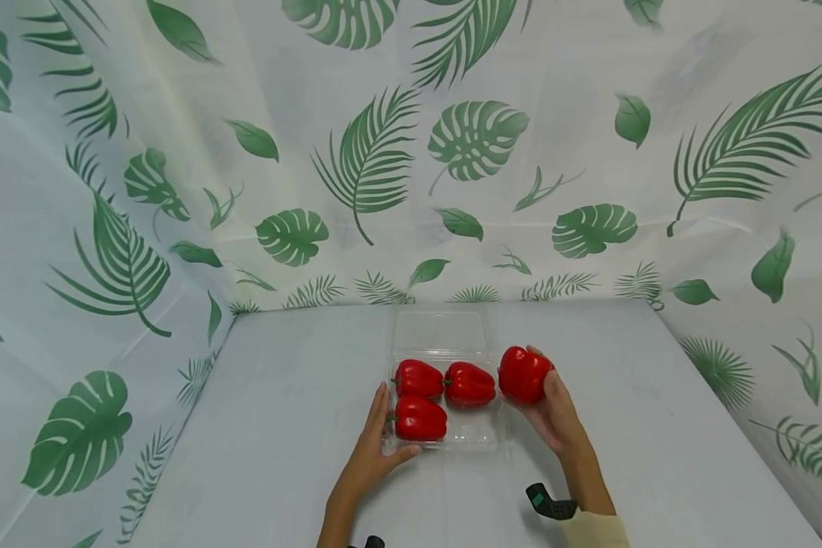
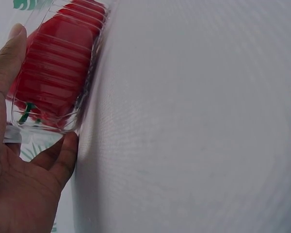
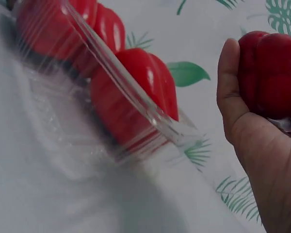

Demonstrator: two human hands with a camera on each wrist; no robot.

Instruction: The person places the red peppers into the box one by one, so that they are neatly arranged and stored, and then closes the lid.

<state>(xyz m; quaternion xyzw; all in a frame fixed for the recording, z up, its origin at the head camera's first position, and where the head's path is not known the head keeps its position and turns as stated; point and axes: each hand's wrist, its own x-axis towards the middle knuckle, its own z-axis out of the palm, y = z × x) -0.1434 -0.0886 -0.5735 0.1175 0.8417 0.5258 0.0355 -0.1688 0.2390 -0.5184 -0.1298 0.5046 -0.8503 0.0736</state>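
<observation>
A clear plastic clamshell box (image 1: 471, 435) lies on the table with its lid folded back. Inside are three red bell peppers: one at back left (image 1: 418, 378), one at back right (image 1: 470, 385) and one at front left (image 1: 419, 419). The front right part of the box holds no pepper. My left hand (image 1: 368, 458) touches the near left corner, fingers along the left side and thumb at the front wall. To the right of the box, my right hand (image 1: 556, 417) grips a fourth red bell pepper (image 1: 523, 374), raised clear of the box in the right wrist view.
The hinged lid (image 1: 441, 332) extends toward the rear of the white table (image 1: 301, 396). Leaf-printed cloth walls (image 1: 541, 68) stand at the back and both sides. A black wrist device (image 1: 550, 502) sits by my right wrist.
</observation>
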